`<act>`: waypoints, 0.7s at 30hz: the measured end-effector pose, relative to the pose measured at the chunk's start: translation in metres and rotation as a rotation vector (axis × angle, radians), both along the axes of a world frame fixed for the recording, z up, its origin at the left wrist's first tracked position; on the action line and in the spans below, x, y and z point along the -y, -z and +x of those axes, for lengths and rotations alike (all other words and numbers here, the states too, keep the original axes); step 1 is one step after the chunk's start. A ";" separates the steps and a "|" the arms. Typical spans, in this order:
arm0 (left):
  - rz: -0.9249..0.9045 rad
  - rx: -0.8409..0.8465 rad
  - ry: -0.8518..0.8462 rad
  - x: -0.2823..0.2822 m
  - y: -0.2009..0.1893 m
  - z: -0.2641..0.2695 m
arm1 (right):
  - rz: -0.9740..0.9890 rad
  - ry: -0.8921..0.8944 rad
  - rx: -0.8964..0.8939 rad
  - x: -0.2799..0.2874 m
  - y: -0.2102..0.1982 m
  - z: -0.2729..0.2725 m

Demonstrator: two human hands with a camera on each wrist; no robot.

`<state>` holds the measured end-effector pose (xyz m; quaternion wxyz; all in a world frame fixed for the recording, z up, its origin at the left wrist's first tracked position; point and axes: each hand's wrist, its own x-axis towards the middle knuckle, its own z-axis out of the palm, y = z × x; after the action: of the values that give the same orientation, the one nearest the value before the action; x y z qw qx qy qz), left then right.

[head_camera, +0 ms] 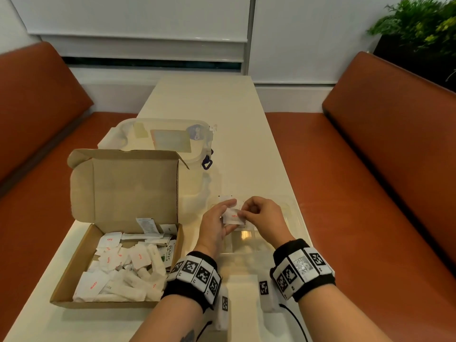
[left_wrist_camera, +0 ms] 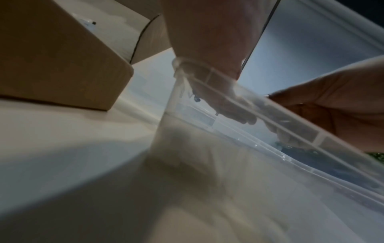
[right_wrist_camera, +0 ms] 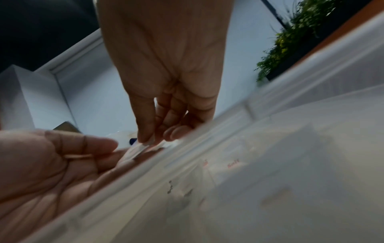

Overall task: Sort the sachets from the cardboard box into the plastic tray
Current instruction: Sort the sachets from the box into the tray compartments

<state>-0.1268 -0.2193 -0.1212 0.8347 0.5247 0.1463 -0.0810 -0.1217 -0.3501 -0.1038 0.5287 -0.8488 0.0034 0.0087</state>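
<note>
The open cardboard box (head_camera: pixel 74 275) at the left holds several white sachets (head_camera: pixel 116 265), most printed in red. To its right stands the clear plastic tray (head_camera: pixel 293 218), with both hands over its far left corner. My left hand (head_camera: pixel 213 224) lies palm up, its thumb holding a small stack of white sachets (head_camera: pixel 232 216). My right hand (head_camera: pixel 261 214) pinches the edge of the top sachet (right_wrist_camera: pixel 143 148) between thumb and fingertips. In the right wrist view, sachets marked "Salt" (right_wrist_camera: pixel 232 164) show dimly through the tray wall (right_wrist_camera: pixel 290 139).
A clear lidded container (head_camera: pixel 167 139) with a blue clip stands behind the box. The box's lid (head_camera: pixel 123 183) stands upright. The narrow cream table (head_camera: pixel 222 99) runs on between orange bench seats (head_camera: pixel 370 193). A plant (head_camera: pixel 424 25) stands at the far right.
</note>
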 end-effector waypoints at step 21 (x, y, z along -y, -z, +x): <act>0.166 0.078 0.029 0.007 0.004 0.004 | 0.139 0.140 0.031 0.017 -0.012 0.004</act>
<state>-0.1224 -0.2263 -0.1247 0.7921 0.5971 0.1120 -0.0602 -0.1181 -0.3670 -0.0920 0.5855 -0.8078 0.0539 -0.0412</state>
